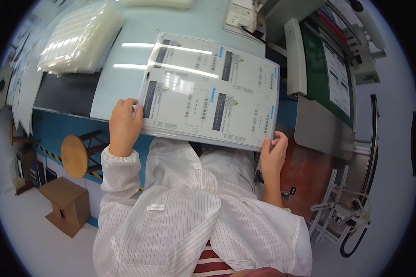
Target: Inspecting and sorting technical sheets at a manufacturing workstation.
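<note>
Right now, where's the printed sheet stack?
In the head view, the printed sheet stack is central, at the front edge of the pale tabletop, between the left hand and right hand.

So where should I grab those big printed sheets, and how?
Probably at the left and right edges, near the closest corners, from both sides, like the left hand and right hand. The printed sheets are wide and flat, so holding both ends should steady them.

Printed sheet: blue lettering; yellow warning triangles
</note>
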Available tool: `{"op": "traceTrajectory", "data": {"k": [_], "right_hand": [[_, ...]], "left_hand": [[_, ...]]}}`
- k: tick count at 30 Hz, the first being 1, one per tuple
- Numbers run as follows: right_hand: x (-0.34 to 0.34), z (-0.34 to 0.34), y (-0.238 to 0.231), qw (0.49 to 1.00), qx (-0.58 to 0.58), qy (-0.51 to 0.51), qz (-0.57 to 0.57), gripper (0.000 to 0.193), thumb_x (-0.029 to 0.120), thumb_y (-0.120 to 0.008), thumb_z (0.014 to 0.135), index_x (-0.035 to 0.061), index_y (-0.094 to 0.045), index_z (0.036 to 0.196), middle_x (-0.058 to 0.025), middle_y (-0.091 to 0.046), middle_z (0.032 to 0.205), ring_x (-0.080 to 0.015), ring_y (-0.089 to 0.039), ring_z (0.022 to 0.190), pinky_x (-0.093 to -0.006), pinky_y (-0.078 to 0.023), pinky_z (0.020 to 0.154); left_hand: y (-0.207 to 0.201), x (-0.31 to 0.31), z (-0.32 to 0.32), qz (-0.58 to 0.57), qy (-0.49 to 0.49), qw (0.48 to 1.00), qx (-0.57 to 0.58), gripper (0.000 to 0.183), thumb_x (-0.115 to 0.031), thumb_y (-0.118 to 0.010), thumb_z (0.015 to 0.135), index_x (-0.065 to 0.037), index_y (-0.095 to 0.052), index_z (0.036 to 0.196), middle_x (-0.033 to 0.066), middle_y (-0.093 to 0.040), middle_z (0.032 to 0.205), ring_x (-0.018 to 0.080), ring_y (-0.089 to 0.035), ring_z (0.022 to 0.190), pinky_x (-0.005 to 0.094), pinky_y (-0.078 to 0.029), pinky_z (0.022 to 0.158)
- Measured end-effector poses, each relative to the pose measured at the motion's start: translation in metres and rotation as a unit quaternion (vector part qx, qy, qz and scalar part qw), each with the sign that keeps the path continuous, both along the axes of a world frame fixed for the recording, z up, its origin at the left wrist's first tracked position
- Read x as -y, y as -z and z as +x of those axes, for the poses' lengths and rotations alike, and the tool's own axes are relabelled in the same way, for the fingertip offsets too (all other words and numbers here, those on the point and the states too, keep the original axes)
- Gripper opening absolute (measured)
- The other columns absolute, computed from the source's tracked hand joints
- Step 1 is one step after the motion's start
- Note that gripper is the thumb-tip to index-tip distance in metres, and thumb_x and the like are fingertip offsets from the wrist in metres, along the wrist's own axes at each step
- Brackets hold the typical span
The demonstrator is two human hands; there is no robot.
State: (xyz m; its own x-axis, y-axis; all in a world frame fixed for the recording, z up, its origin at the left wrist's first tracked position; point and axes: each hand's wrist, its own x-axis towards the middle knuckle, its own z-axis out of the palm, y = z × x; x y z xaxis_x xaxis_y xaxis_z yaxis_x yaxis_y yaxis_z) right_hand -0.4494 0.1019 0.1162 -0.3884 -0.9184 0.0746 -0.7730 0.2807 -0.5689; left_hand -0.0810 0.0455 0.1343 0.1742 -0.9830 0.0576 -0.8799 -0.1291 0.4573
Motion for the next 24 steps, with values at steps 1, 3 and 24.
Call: {"op": "traceTrajectory", "data": {"k": [1,3,24], "right_hand": [[0.0,-0.002,0.0,1.0,-0.001,0.018,-0.004,0.034,0.018,-0.059,0.088,0.0036,-0.048,0.116,-0.0077,-0.044,0.09,-0.0207,-0.047,0.081,-0.0337,-0.043,0.073],[0.002,-0.007,0.002,0.999,-0.021,-0.01,-0.046,0.039,0.018,-0.061,0.087,0.0031,-0.046,0.12,-0.0093,-0.044,0.098,-0.0207,-0.048,0.083,-0.0329,-0.043,0.071],[0.078,-0.313,-0.001,0.558,0.653,0.38,-0.343,0.068,0.004,-0.045,0.086,-0.0018,-0.009,0.144,-0.0266,-0.002,0.151,-0.0349,-0.004,0.142,-0.0477,-0.012,0.113]], "left_hand": [[0.002,0.001,-0.001,-0.004,0.018,1.0,-0.001,0.024,-0.015,-0.06,0.086,0.001,-0.061,0.104,0.0155,-0.06,0.091,0.0299,-0.06,0.083,0.0369,-0.049,0.073],[0.007,0.008,-0.006,-0.047,0.013,0.999,0.004,0.027,-0.015,-0.059,0.087,0.003,-0.059,0.108,0.018,-0.059,0.096,0.0326,-0.059,0.088,0.039,-0.048,0.077],[0.052,0.046,-0.027,-0.136,0.007,0.987,0.086,0.041,-0.029,-0.048,0.096,0.007,-0.053,0.117,0.0231,-0.051,0.105,0.0381,-0.051,0.097,0.0425,-0.042,0.085]]}}
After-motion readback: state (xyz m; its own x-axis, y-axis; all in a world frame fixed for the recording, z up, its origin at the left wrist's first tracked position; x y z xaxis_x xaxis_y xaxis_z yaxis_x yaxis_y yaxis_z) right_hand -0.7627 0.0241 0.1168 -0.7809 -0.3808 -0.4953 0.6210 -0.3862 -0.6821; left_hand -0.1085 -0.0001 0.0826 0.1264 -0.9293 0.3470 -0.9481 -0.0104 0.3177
